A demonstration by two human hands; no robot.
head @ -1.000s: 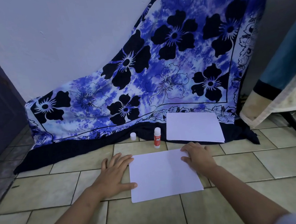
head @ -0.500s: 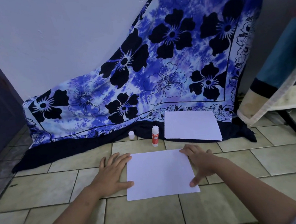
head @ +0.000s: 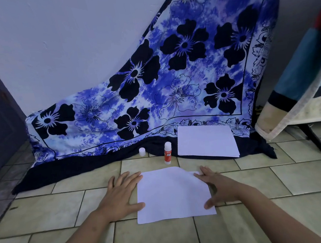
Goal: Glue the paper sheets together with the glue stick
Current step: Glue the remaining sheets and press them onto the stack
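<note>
Left hand (head: 121, 195) flat, fingers spread, thumb against the left edge of the near sheet (head: 172, 194), probably pinning it to the floor (head: 46, 210). Right hand (head: 219, 188) arched over the right edge, fingers splayed, pressing; the far edge bulges up. Glue stick (head: 168, 155) upright just beyond, cap (head: 142, 151) off beside it. Second sheet (head: 207, 143) on the cloth (head: 153, 92).

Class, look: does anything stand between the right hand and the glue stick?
Nothing visible does. The glue stick stands upright just beyond the near sheet; from the right hand only that sheet's corner and bare floor lie between. The cap sits off to the left.
</note>
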